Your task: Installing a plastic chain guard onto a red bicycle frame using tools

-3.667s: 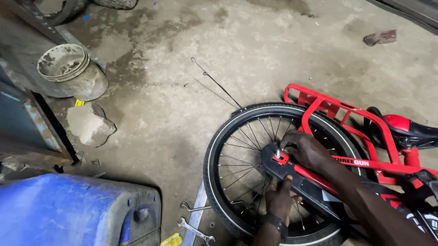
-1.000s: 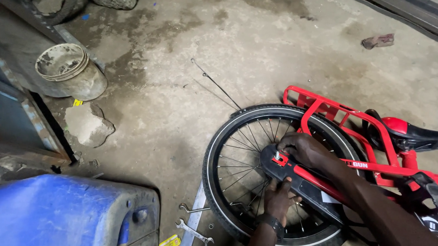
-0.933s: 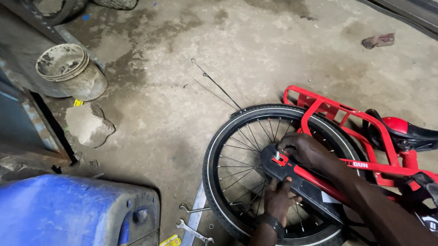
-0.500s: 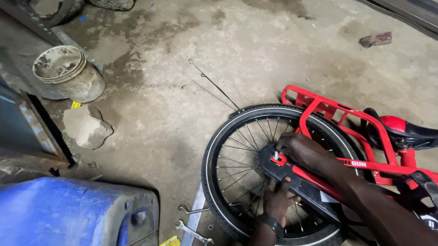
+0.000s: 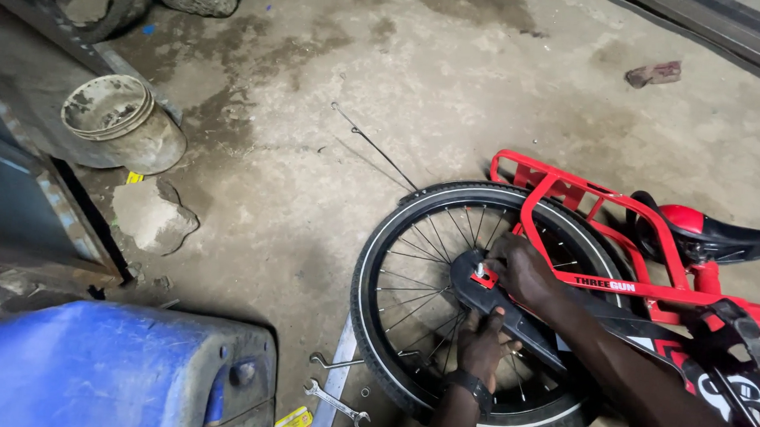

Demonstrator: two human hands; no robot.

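A small red bicycle lies on its side on the concrete floor, its spoked rear wheel towards me. My right hand rests on the wheel hub, fingers closed around the axle end by the red frame tab. Just below it, my left hand presses against the black chain guard and reaches in among the spokes; a dark band sits on that wrist. What the left fingers grip is hidden.
Two spanners lie on the floor beside the tyre. A loose thin wire rod lies beyond the wheel. A dirty bucket and a stone sit at left, a blue container at bottom left.
Both hands stay at the hub with only slight finger movement. The view has shifted a little.
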